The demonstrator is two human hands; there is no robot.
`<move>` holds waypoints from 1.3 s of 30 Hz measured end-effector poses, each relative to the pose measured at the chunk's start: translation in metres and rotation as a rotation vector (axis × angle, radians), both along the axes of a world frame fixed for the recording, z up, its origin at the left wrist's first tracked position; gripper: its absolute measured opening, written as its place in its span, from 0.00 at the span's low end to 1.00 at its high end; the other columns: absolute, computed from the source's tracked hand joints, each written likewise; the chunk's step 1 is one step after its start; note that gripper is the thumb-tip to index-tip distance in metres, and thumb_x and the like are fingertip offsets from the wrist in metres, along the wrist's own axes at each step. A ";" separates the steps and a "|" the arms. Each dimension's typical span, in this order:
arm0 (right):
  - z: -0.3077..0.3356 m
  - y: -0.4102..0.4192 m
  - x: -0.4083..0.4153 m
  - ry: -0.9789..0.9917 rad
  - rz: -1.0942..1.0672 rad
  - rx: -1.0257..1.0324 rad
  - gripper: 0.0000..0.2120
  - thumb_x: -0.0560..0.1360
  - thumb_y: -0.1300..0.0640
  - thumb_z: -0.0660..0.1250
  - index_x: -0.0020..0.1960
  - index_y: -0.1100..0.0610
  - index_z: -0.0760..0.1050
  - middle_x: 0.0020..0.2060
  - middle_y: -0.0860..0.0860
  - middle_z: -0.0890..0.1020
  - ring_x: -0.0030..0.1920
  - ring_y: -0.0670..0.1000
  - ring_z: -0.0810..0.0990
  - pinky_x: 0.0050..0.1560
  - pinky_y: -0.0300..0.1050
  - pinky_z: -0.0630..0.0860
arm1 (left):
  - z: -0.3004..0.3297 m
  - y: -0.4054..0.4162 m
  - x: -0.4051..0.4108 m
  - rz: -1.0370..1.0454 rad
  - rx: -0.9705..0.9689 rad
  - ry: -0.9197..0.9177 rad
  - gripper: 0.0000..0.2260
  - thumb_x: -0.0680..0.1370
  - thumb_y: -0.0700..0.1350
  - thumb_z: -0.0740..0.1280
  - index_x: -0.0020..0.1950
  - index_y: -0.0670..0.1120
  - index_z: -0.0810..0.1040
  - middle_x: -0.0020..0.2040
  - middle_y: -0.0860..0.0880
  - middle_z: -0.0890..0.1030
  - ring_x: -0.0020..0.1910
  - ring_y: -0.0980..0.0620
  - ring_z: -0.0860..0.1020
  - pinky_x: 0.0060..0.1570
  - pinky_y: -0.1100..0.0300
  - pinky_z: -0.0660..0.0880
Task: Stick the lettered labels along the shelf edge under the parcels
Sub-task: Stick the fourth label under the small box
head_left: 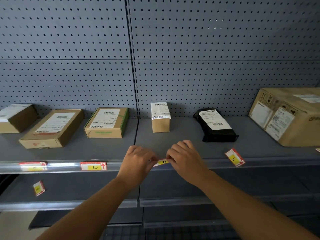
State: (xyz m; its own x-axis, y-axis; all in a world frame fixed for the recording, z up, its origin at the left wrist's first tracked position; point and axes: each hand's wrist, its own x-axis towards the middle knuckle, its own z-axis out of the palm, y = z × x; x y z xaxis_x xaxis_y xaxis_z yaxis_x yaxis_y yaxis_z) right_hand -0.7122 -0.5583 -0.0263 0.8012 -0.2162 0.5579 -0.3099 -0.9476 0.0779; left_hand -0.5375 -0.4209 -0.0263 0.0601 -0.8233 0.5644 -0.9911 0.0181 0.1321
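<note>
My left hand [136, 161] and my right hand [185, 160] pinch the two ends of the D label [163, 162], a red-and-white tag with a yellow patch, right at the shelf edge [121, 166] below a small upright box [160, 116]. The C label [93, 166] is stuck on the edge under a green-taped box [107, 122]. Another label [32, 166] sits on the edge farther left, its letter washed out by glare. The E label [235, 157] lies loose and tilted on the shelf near a black bag parcel [216, 125].
A flat brown box [52, 129] and a partly cut-off box [15, 117] stand at the left, a large carton [287, 115] at the right. One more label [39, 187] lies on the lower shelf. Grey pegboard [155, 58] backs the shelving.
</note>
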 end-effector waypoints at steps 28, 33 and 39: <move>-0.005 0.015 -0.002 -0.053 -0.056 -0.029 0.05 0.78 0.53 0.67 0.46 0.53 0.75 0.42 0.49 0.77 0.44 0.52 0.74 0.54 0.50 0.72 | -0.007 0.005 0.005 0.003 -0.020 0.003 0.03 0.74 0.49 0.74 0.43 0.54 0.81 0.39 0.58 0.81 0.44 0.54 0.77 0.53 0.54 0.70; -0.034 0.020 -0.020 -0.027 -0.183 -0.105 0.15 0.73 0.46 0.75 0.50 0.54 0.74 0.42 0.50 0.76 0.43 0.52 0.74 0.49 0.48 0.74 | 0.000 0.007 0.015 0.012 -0.045 0.011 0.02 0.77 0.51 0.71 0.46 0.55 0.83 0.42 0.59 0.82 0.46 0.55 0.76 0.53 0.55 0.69; -0.048 0.012 -0.018 0.051 -0.195 -0.182 0.15 0.72 0.54 0.78 0.54 0.57 0.77 0.44 0.53 0.79 0.44 0.55 0.77 0.47 0.50 0.76 | 0.005 0.007 0.016 -0.025 -0.010 0.023 0.02 0.76 0.52 0.72 0.46 0.56 0.81 0.41 0.59 0.81 0.45 0.56 0.75 0.52 0.58 0.64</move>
State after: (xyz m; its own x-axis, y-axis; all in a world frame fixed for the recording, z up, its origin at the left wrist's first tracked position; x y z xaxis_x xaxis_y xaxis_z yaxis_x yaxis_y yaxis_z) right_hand -0.7299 -0.5463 -0.0747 0.7825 -0.2689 0.5617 -0.4761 -0.8396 0.2614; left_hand -0.5211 -0.4134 -0.0212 0.0523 -0.8188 0.5717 -0.9871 0.0446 0.1541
